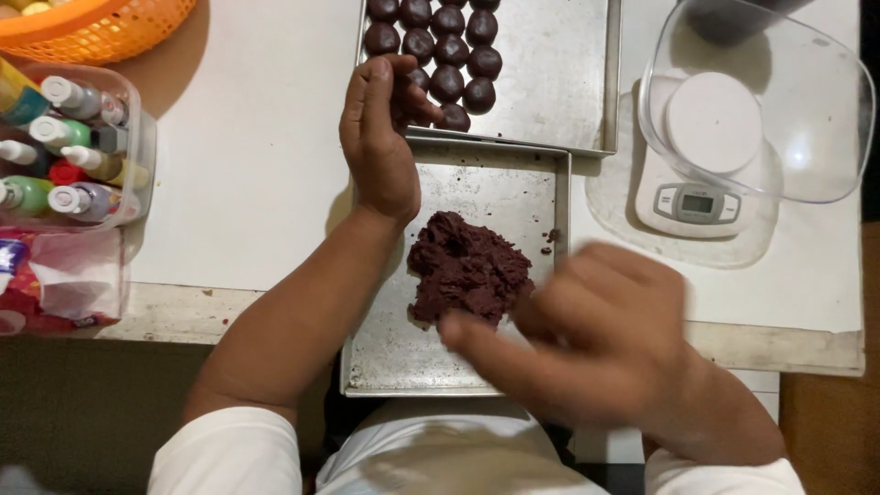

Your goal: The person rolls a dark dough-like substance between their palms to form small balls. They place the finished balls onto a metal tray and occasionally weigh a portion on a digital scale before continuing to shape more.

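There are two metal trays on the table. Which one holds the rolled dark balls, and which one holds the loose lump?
The far tray holds the dark balls, by the left hand. The near tray holds the dough lump, by the blurred right hand.

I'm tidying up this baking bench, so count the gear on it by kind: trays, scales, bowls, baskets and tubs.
Metal trays: 2, the far tray and the near tray
Kitchen scale: 1
Clear bowl: 1
Orange basket: 1
Clear tub of bottles: 1
Total: 6
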